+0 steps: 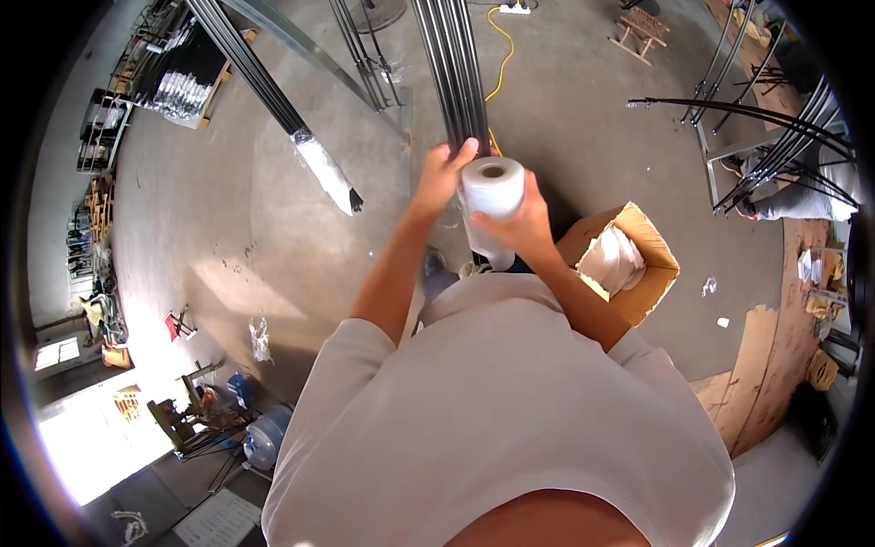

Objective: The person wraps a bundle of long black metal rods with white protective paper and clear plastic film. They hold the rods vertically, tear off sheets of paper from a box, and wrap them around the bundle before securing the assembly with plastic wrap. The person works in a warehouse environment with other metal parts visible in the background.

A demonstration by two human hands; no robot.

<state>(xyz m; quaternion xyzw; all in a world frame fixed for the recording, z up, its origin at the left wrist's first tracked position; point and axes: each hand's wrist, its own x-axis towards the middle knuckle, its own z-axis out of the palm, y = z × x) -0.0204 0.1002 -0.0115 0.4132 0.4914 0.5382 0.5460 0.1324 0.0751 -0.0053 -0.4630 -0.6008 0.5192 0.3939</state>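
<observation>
In front of my body a bundle of black metal tubes (453, 68) runs away from me toward the far edge. My left hand (440, 180) is closed around the left side of its near end, thumb on top. My right hand (524, 221) grips a roll of clear stretch film (493, 193) from the right, with its cardboard core facing up. The roll is held close against the tube ends, and loose film hangs below it. The roll and my hands hide the tips of the tubes.
Left of me lies another tube bundle (260, 82), its end wrapped in film. An open cardboard box (658, 251) with pale sheets inside stands by my right forearm. A yellow cable (507, 56) crosses the floor. Bent black tubes (756, 109) rest on a rack near another person's legs (807, 202).
</observation>
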